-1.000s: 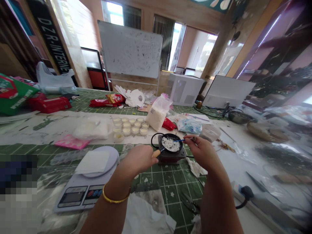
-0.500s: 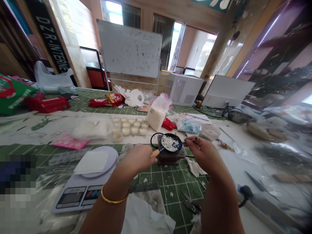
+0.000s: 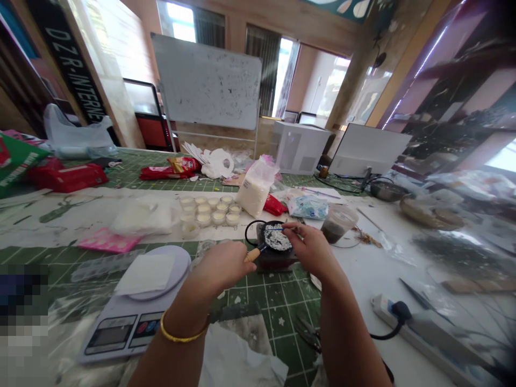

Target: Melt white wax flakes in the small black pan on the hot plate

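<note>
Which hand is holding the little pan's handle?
The left hand, the one with the gold bracelet: it grips the wooden handle of the black pan. The right hand instead holds a thin blue stick over the pan.

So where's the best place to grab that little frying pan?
Probably the wooden handle, from the near left: it juts that way from the round frying pan, out past the hotplate beneath, and the left hand grips it there.
</note>
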The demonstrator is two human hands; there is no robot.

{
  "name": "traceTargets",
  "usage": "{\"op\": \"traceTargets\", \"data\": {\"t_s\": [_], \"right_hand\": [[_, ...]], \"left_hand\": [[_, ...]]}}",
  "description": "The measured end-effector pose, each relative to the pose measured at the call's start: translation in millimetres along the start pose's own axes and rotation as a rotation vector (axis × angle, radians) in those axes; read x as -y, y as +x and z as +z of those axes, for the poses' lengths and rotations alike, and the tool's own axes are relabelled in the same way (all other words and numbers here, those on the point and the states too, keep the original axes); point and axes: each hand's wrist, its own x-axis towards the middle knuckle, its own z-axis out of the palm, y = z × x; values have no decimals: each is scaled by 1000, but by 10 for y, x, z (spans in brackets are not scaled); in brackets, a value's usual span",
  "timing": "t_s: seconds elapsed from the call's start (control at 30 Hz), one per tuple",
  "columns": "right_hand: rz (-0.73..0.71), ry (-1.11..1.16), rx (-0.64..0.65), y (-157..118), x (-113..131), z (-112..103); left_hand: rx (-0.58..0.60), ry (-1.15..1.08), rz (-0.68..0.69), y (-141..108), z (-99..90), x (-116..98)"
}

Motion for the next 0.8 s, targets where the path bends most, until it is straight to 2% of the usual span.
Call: {"op": "traceTargets", "data": {"t_s": [0.1, 0.23, 0.4, 0.53, 0.67, 0.8], "right_hand": [[9, -38, 9, -1, 5, -17], [94, -121, -126, 6, -46, -82], [77, -106, -9, 6, -50, -87], [33, -33, -38, -33, -11, -98], [28, -35, 12, -37, -1, -104], [38, -23, -39, -59, 14, -132]], "left_hand": [[-1, -7, 1, -2, 0, 11], [-7, 0, 5, -2, -2, 12], [5, -2, -3, -3, -8, 6], [0, -1, 1, -3, -10, 5], [-11, 5, 2, -5, -5, 8], [-5, -3, 11, 1, 1, 22]]}}
